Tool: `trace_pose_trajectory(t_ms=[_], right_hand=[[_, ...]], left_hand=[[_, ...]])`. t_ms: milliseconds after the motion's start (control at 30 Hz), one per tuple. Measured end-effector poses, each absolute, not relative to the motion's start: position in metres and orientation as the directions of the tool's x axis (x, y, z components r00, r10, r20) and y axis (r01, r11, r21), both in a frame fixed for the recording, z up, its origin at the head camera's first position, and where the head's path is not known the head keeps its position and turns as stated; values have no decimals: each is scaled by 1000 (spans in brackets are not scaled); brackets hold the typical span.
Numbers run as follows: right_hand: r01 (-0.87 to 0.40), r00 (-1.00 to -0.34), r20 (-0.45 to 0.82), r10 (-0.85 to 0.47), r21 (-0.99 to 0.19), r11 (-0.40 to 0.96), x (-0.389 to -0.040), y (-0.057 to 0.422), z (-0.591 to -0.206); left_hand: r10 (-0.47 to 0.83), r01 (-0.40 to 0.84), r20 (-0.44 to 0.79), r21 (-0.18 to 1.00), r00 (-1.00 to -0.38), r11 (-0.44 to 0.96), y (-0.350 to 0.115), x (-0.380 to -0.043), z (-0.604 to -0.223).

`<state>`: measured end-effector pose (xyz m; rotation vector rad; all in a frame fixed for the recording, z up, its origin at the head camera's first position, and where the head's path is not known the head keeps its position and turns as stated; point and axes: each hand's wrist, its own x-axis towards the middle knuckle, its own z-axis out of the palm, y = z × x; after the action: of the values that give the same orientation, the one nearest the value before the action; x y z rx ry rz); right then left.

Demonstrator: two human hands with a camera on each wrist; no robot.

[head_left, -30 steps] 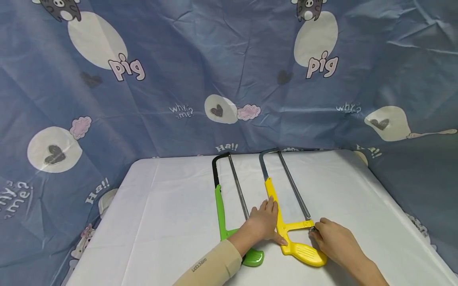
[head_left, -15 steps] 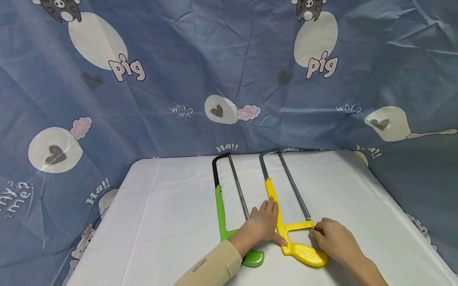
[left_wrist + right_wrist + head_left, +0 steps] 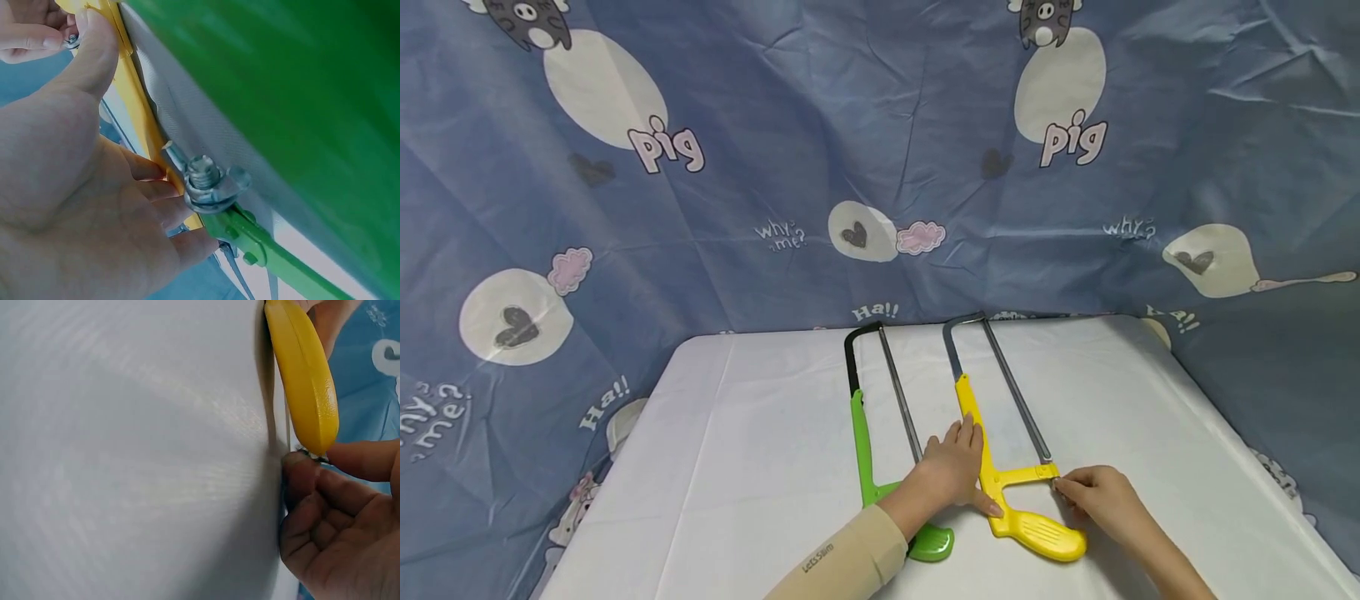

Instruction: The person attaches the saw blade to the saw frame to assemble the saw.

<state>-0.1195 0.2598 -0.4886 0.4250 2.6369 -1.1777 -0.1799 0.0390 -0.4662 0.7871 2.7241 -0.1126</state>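
Note:
A yellow hacksaw lies on the white table, its grey blade pointing away. My left hand rests on its frame with fingers extended; the thumb touches the frame near the handle. At the end of the yellow crosspiece, my right hand pinches a small metal wing nut between thumb and forefinger. In the right wrist view, the yellow handle partly hides that nut. A green hacksaw lies to the left, partly under my left forearm. Its own wing nut shows close up in the left wrist view.
The white table reaches back to a blue patterned cloth that hangs behind it and along the sides. Both saws' far ends lie near the table's back edge. A beige sleeve covers my left forearm.
My right fingers have shifted and turned slightly at the wing nut, and are now straighter and more stretched out. The left hand and both hacksaws stay in place.

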Motion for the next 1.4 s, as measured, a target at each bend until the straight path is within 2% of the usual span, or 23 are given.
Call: trace_pose_trajectory(t_ms=[133,267,433,600,800,967,1167,1400], right_hand=[[428,-901,-398,175,-741,518,-120,264,-491],[446,-891,-434,136,-776,447,-120,268,-494],[450,-888,-444,123,-781,432,-121,269,-494],[446,-892,-417,176,-747,492,-122,265,-492],[376,-922,-330,204,-629,680,-118,263,-490],[267,-962,-193,195,-493,828,-113,258,-483],[122,-992,-23,121,-344,931,-109,248,-476],[42,-997,59,54,-190,981,-106,243,-476]], left_hand=[[508,530,-310,13,-804,848,39,-180,-466],[509,531,-308,14,-804,847,39,-179,-466],[511,535,-305,9,-803,845,39,-180,-466],[513,538,-304,0,-803,843,40,-180,-467],[509,537,-306,-8,-805,844,40,-179,-466],[506,534,-308,-10,-806,845,39,-179,-464],[509,537,-306,-10,-805,844,38,-180,-464],[509,534,-309,6,-803,846,39,-180,-465]])
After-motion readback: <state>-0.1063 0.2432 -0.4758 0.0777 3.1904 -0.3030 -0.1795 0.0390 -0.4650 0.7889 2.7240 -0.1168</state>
